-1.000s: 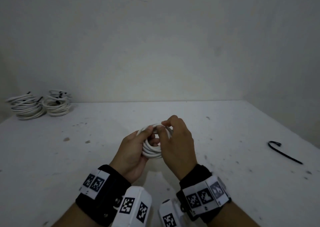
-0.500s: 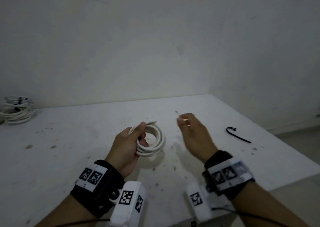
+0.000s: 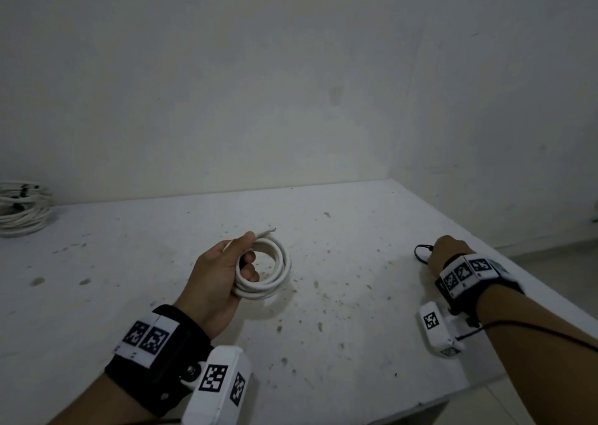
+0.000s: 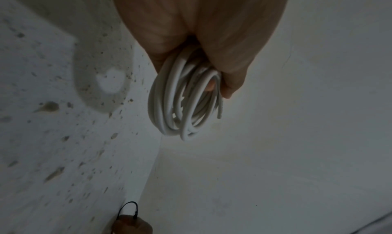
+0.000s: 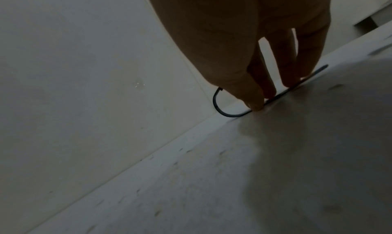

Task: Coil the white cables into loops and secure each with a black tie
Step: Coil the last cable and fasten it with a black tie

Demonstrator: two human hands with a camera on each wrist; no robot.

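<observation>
Only wrist-side, fingers (image 5: 254,101) on black tie (image 5: 229,114)

bare room, speckled white table (image 3: 356,295)

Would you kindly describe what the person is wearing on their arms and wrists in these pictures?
Both forearms are bare, with no sleeves. Each wrist carries a wide black band: the left band and the right band both bear white panels printed with square black-and-white coded markers. A white boxy camera housing with similar markers hangs below each wrist, left and right. A thin black cable runs along the right forearm.
</observation>
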